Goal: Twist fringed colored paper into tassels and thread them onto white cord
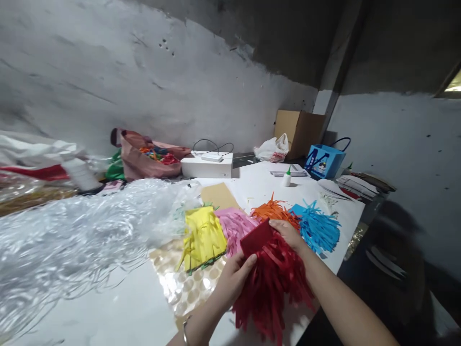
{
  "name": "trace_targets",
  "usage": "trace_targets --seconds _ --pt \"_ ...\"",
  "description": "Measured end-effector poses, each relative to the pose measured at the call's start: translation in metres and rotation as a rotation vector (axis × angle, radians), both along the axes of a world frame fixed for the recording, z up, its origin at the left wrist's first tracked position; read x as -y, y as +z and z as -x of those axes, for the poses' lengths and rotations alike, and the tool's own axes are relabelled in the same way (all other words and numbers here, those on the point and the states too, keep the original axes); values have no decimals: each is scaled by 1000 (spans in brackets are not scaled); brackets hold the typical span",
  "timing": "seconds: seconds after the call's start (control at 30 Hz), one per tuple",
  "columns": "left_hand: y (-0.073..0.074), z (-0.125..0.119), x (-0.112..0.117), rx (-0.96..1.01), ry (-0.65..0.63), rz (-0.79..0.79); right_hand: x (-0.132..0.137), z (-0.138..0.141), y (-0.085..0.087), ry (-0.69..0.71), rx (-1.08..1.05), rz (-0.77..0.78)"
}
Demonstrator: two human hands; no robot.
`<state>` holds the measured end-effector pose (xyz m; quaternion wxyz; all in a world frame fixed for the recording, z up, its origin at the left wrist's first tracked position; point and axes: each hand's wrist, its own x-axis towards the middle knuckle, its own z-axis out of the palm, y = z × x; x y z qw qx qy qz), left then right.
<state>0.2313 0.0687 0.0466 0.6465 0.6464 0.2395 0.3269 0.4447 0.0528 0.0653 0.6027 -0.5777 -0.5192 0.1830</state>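
Observation:
A dark red paper fringe (273,283) hangs between my two hands, its uncut band at the top and its cut strips falling downward. My left hand (236,271) pinches the lower left corner of the band, thumb on top. At the upper right end of the band, my right hand (288,233) grips it between thumb and fingers. Just beyond lie a pink fringe (234,223), an orange fringe (275,211) and a blue fringe (319,226). To the left a yellow fringe (205,238) rests partly on a sheet with round clear stickers (187,283).
Shredded clear plastic strands (79,240) cover the table's left side. Farther back stand a glue bottle (287,178) with a green tip, a white box (207,166), a pink bag (144,154), a blue bag (324,161) and a cardboard box (298,129). The table edge runs along the right.

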Motion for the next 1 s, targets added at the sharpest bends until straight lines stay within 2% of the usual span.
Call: trace_targets --seconds 0.13,0.27,0.33,0.43,0.57,0.83,1.0 --pt "-21 11 5 -18 92 26 17 26 -13 -29 111 -7" --pt "-37 15 8 -50 125 16 44 63 -9 115 420 -27" --pt "-41 16 10 -69 122 -6 50 76 -7 134 542 8" --pt "-43 17 15 -105 120 -46 52 84 -6 142 540 117" --pt "-41 19 20 -140 110 -76 51 81 -5 188 479 224" --pt "-40 21 21 -143 75 -87 59 80 -7 195 432 231" --pt "-37 23 23 -166 69 -103 62 78 -3 258 406 275"
